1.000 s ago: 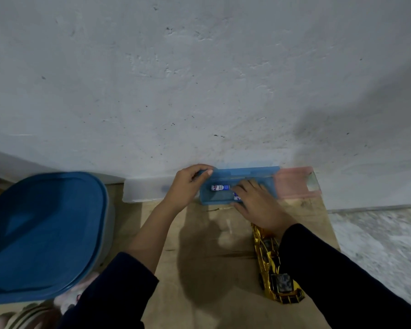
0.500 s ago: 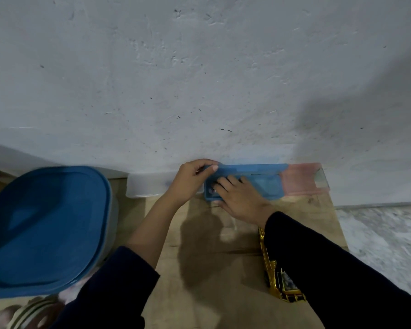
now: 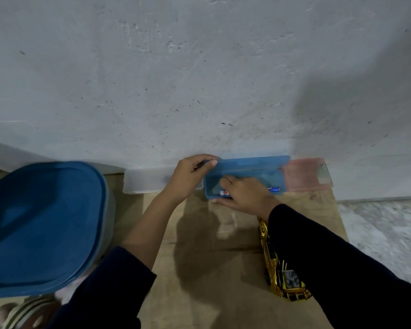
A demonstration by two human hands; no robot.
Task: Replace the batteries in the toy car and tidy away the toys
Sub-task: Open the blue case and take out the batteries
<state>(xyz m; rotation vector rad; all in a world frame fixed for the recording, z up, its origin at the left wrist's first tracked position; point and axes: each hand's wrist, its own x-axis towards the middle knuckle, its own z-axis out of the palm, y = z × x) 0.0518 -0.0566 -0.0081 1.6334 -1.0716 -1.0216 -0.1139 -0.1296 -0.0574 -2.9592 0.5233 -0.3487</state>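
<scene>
Head view: nearest, at the right, the toy car [image 3: 280, 279] is seen lying on the brown board [image 3: 211, 257], half covered by the right sleeve. Its long axis runs from near to far, with the far end tipped a little to the left. Which end is its front cannot be told.

Just beyond it, the right hand [image 3: 244, 193] is laid over the front wall of the blue case [image 3: 247, 179]. The thumb is stretched along the outside and the fingers are curled down inside. Whether anything is pinched under them cannot be told.

Two batteries are made out on the case floor. One battery [image 3: 224, 193] shows at the left of the hand, touching or just under it. The other battery [image 3: 274, 189] shows at the right of the wrist. Both lie left to right, in line with the case and the wall, and so across the car's axis. The right hand is judged much the nearer to them, so a lift would fall to it.

Farther back, the left hand [image 3: 190, 176] is clamped on the left end of the raised lid [image 3: 252, 163], thumb and fingers pinching it. The lid is thus held tilted up towards the wall [image 3: 199, 79].
</scene>
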